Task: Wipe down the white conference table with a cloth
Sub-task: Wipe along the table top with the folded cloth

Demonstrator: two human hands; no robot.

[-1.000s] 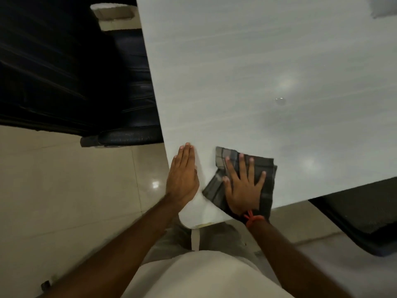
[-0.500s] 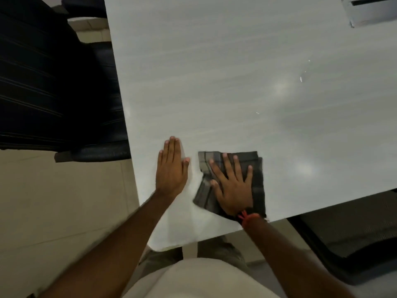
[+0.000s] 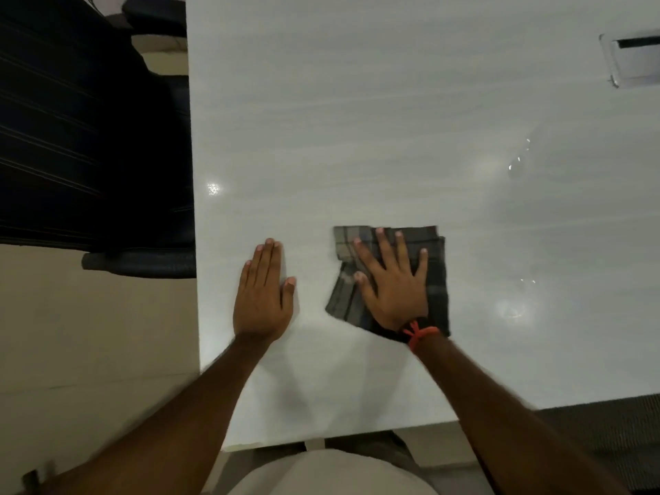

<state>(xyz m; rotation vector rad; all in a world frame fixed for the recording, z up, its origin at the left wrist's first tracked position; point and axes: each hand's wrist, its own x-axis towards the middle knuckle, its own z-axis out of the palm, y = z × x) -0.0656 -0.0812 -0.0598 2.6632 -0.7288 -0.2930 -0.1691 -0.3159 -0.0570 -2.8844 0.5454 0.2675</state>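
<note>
Two hands lie flat on the white bench [image 3: 357,119]. The right hand [image 3: 393,284] presses a folded grey checked cloth [image 3: 437,280] with straight, spread fingers [image 3: 384,248], grasping nothing; an orange thread [image 3: 418,332] circles its wrist. The cloth sits near the bench's near left corner. Just beside it, apart, the left hand [image 3: 262,298] rests released on bare surface. A black chair [image 3: 89,137] stands at the left edge. Far right, what may be water drops [image 3: 516,167] glint below a metal hatch [image 3: 632,60].
</note>
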